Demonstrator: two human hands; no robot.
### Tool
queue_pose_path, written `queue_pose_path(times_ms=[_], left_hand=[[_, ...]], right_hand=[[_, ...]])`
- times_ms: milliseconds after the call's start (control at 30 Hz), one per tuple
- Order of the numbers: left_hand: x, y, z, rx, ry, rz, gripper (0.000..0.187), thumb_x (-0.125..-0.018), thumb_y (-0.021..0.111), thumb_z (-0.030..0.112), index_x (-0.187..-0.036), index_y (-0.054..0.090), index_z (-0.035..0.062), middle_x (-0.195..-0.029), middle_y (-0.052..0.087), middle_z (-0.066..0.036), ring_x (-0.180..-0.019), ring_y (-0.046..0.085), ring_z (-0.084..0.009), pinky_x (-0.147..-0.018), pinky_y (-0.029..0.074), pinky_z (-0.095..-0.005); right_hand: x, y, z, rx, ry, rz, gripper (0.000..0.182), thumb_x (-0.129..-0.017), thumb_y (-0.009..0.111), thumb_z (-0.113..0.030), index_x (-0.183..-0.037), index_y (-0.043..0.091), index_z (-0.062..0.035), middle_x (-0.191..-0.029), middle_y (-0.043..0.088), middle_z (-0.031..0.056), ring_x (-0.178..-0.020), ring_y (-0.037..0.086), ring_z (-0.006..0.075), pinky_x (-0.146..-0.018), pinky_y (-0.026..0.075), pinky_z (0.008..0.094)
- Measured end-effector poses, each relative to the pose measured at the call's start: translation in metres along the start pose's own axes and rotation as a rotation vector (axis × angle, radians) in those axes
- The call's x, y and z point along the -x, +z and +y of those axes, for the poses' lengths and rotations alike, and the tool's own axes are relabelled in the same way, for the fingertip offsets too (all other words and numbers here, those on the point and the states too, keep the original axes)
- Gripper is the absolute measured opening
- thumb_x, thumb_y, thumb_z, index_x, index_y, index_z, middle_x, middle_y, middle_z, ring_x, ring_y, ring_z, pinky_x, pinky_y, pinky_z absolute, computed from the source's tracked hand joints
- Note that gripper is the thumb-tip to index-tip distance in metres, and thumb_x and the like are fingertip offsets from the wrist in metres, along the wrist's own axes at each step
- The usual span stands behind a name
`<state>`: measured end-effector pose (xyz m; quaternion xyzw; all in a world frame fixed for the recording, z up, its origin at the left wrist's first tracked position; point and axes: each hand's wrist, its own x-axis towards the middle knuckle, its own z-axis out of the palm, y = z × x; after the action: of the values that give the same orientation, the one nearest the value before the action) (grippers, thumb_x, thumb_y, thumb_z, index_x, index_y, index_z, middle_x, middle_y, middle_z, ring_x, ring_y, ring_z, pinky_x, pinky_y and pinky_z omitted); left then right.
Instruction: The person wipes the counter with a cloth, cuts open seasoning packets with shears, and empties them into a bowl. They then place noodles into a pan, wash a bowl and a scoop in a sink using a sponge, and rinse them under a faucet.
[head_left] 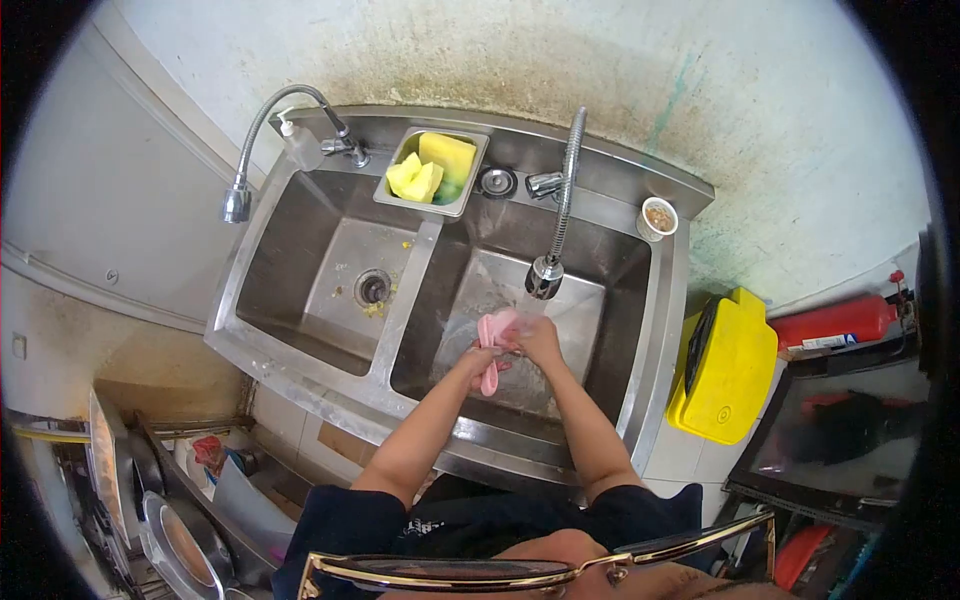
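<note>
Over the right sink basin (590, 345), a pink item (489, 375), perhaps a strap or sandal, is between both hands. My left hand (480, 362) is closed around its middle. My right hand (538, 340) touches its upper right part, blurred near the stream, so its fingers cannot be made out. Just above my right hand hangs the spring faucet head (545, 277), with water seeming to fall from it.
The left basin (290, 270) has yellow scraps around its drain (373, 287). A metal tray (464, 208) with yellow sponges (447, 157) sits on the divider's back. A second faucet (237, 204), soap bottle (300, 147), white cup (657, 219) and yellow bin (735, 370) stand around.
</note>
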<state>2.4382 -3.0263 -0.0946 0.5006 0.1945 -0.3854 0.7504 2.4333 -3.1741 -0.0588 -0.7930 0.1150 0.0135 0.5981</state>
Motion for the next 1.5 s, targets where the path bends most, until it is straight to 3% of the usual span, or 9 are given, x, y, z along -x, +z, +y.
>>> queue_pose_path(times_ms=[267, 433, 500, 767, 833, 933, 1067, 1133, 1500], left_hand=[[-0.049, 0.024, -0.011, -0.025, -0.106, 0.059, 0.027, -0.084, 0.052, 0.005, -0.110, 0.048, 0.0027, -0.097, 0.057, -0.010, -0.067, 0.057, -0.0189, -0.058, 0.054, -0.0317], [-0.064, 0.013, -0.006, -0.133, -0.121, 0.008, 0.025, -0.093, 0.043, 0.019, -0.116, 0.044, 0.0098, -0.103, 0.058, -0.004, -0.081, 0.058, -0.0150, -0.061, 0.052, -0.0260], [-0.068, 0.013, -0.012, -0.142, -0.104, -0.115, 0.024, -0.094, 0.043, 0.024, -0.115, 0.045, 0.0118, -0.100, 0.058, -0.001, -0.086, 0.055, -0.0130, -0.067, 0.051, -0.0277], [-0.035, 0.043, 0.005, -0.002, -0.010, -0.216, 0.025, -0.092, 0.046, 0.026, -0.113, 0.048, 0.0118, -0.096, 0.058, -0.001, -0.081, 0.056, -0.0124, -0.066, 0.051, -0.0277], [-0.039, 0.040, 0.003, -0.032, 0.008, -0.306, 0.032, -0.092, 0.046, 0.027, -0.120, 0.045, 0.0128, -0.099, 0.058, -0.002, -0.080, 0.057, -0.0124, -0.064, 0.051, -0.0283], [-0.036, 0.048, 0.006, -0.030, -0.124, -0.144, 0.028, -0.092, 0.044, 0.031, -0.113, 0.049, 0.0122, -0.094, 0.057, -0.003, -0.078, 0.056, -0.0119, -0.064, 0.052, -0.0268], [-0.009, 0.042, 0.015, 0.155, -0.137, -0.166, 0.028, -0.094, 0.039, 0.033, -0.104, 0.051, 0.0091, -0.090, 0.057, -0.004, -0.074, 0.056, -0.0142, -0.063, 0.053, -0.0258], [0.009, 0.040, 0.023, 0.136, -0.196, -0.112, 0.029, -0.094, 0.038, 0.033, -0.103, 0.051, 0.0084, -0.089, 0.057, -0.005, -0.074, 0.057, -0.0152, -0.064, 0.053, -0.0265], [0.047, 0.010, 0.037, 0.176, -0.269, -0.007, 0.035, -0.094, 0.037, 0.038, -0.097, 0.050, 0.0063, -0.084, 0.058, -0.007, -0.062, 0.057, -0.0172, -0.048, 0.051, -0.0232]], right_hand=[[-0.105, 0.034, -0.001, 1.220, -0.265, -0.241, 0.017, -0.068, 0.055, -0.013, -0.074, 0.067, -0.0024, -0.075, 0.064, 0.0196, -0.075, 0.065, 0.0317, -0.066, 0.051, 0.0384], [-0.101, 0.012, 0.005, 0.789, -0.371, -0.720, 0.019, -0.072, 0.048, -0.013, -0.073, 0.067, -0.0112, -0.072, 0.064, 0.0156, -0.066, 0.062, 0.0291, -0.062, 0.048, 0.0418], [-0.084, -0.026, -0.010, 0.364, 0.086, -0.861, 0.018, -0.072, 0.057, -0.018, -0.082, 0.067, -0.0073, -0.085, 0.066, 0.0137, -0.079, 0.061, 0.0237, -0.072, 0.047, 0.0329], [-0.032, -0.064, -0.067, 0.488, -0.021, -0.455, 0.029, -0.070, 0.066, -0.017, -0.097, 0.065, -0.0069, -0.086, 0.065, 0.0096, -0.079, 0.061, 0.0205, -0.070, 0.048, 0.0302], [-0.030, -0.062, -0.052, -0.082, 0.129, -0.871, 0.028, -0.067, 0.069, -0.015, -0.092, 0.064, -0.0033, -0.082, 0.066, 0.0088, -0.073, 0.062, 0.0181, -0.065, 0.048, 0.0292], [-0.032, -0.059, -0.044, 0.394, -0.077, -0.295, 0.020, -0.070, 0.068, -0.011, -0.087, 0.064, -0.0020, -0.079, 0.066, 0.0067, -0.069, 0.062, 0.0135, -0.063, 0.049, 0.0259], [-0.031, -0.040, -0.032, -0.064, 0.010, -0.649, 0.024, -0.068, 0.070, -0.018, -0.085, 0.062, -0.0013, -0.077, 0.065, 0.0109, -0.067, 0.061, 0.0139, -0.064, 0.049, 0.0265], [-0.061, -0.003, 0.021, 0.193, 0.092, -0.200, 0.020, -0.069, 0.067, -0.016, -0.082, 0.063, -0.0005, -0.076, 0.065, 0.0153, -0.068, 0.064, 0.0206, -0.063, 0.051, 0.0317], [-0.118, 0.045, -0.024, 1.071, -0.406, -0.584, 0.017, -0.074, 0.056, -0.016, -0.079, 0.066, -0.0040, -0.075, 0.064, 0.0193, -0.070, 0.064, 0.0310, -0.062, 0.052, 0.0379]])
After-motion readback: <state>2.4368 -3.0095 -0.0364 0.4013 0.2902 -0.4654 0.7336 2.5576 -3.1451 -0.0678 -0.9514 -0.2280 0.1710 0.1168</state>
